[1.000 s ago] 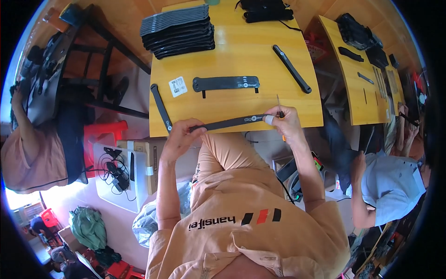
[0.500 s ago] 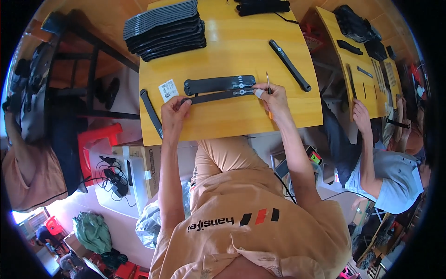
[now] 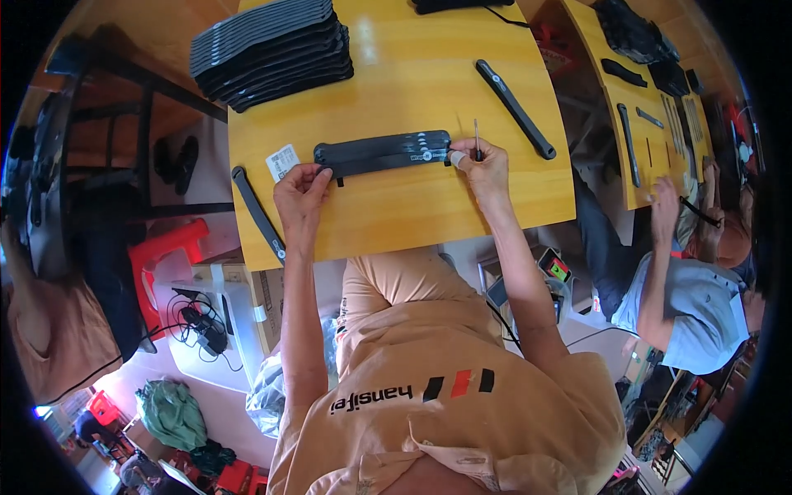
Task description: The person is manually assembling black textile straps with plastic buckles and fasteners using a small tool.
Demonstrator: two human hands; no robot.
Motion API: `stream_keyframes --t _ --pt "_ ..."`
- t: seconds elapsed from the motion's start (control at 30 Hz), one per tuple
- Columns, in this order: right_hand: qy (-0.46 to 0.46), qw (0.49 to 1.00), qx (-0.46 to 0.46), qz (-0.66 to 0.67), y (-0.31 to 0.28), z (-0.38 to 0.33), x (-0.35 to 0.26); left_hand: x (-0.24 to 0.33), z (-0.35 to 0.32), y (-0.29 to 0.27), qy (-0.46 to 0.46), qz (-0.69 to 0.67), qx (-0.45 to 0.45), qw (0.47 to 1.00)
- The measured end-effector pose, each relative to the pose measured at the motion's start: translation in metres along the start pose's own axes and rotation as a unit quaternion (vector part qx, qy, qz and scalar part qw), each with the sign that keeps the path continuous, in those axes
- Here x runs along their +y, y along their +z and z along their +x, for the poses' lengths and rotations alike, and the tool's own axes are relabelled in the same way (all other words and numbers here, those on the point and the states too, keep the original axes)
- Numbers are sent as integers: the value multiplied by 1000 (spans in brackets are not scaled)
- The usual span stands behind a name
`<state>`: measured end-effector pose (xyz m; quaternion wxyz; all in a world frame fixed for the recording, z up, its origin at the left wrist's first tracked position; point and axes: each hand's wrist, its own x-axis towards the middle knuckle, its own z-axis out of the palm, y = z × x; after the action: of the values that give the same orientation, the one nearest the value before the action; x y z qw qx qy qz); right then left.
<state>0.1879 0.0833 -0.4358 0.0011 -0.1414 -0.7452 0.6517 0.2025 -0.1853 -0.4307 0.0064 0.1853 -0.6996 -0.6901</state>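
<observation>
A small pile of flat black straps [image 3: 379, 154] lies across the middle of the yellow table, white print near its right end. My left hand [image 3: 299, 196] is closed, thumb and fingers pinching the left end of the top strap. At the opposite end my right hand [image 3: 488, 172] pinches the strap, a pale wrap round one finger. A thin screwdriver-like tool [image 3: 477, 142] with a dark lower part also sticks up from that hand. Short black tabs show below the pile near both ends.
A tall stack of black straps [image 3: 272, 54] stands at the table's far left. Single straps lie at left [image 3: 257, 216] and right [image 3: 516, 109], and a white printed label [image 3: 282, 162] rests by my left hand. At right, people sit beside another yellow table [image 3: 635, 194].
Both hands have moved the held strap slightly up and left onto the pile, so the gap between them has closed. At the right-hand table, a person's hand has let go of a strap.
</observation>
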Motion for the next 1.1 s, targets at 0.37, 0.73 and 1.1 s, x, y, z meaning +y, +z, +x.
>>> stream_keyframes --t 0.37,0.73,1.1 --pt "-16 999 16 26 4 1 3 -4 2 -1 14 34 13 999" --pt "21 1000 1 -2 -1 3 4 3 1 4 -3 48 25 999" --pt "-17 999 25 12 4 2 3 -2 4 2 4 41 31 999"
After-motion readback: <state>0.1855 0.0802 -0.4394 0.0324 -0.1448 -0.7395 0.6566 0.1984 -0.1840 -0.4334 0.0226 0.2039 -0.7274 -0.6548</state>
